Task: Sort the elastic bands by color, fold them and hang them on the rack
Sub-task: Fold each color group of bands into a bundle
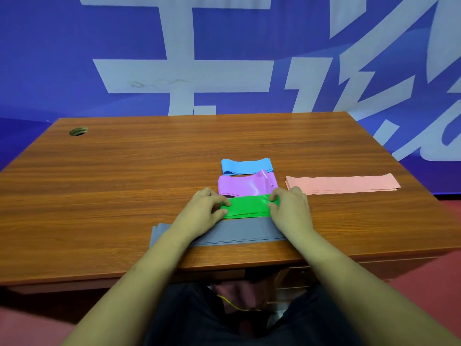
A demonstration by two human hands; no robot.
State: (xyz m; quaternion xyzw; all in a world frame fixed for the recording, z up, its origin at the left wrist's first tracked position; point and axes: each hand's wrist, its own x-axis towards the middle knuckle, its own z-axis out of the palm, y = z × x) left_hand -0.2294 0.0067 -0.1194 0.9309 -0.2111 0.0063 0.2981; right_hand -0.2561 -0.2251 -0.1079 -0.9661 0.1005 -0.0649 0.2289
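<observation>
As left hand (204,211) and right hand (290,208) grips pinch green band (248,207) ends, it seems limp, slick; take folded edges

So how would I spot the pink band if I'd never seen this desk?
Start at the wooden desk before the blue wall. Near its front middle a blue band, purple band and green band lie in a column. Right of the purple one, apart from them, lies the pink band: longer than those three, stretched out flat and alone.
</observation>
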